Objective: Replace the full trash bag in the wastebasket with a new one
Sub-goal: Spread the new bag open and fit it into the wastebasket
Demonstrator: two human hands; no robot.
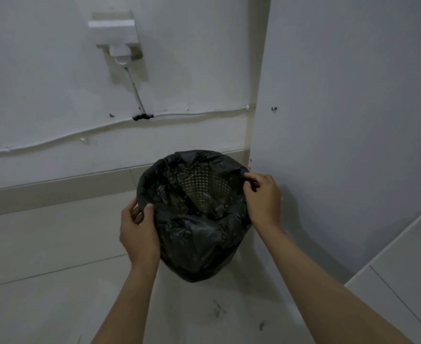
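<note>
- The black trash bag [199, 234] drapes over the wastebasket [204, 187] on the floor beside a white panel [353, 120]; only inner mesh shows, the outside is covered.
- The left hand [138, 232] pinches the bag's near-left edge, thumb on top.
- The right hand [262, 197] curls its fingers over the right rim, gripping plastic.

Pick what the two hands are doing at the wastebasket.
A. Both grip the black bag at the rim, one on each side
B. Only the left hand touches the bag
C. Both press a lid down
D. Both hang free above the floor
A: the left hand and the right hand each pinch the black bag where it folds over the wastebasket rim, on opposite sides.
</note>
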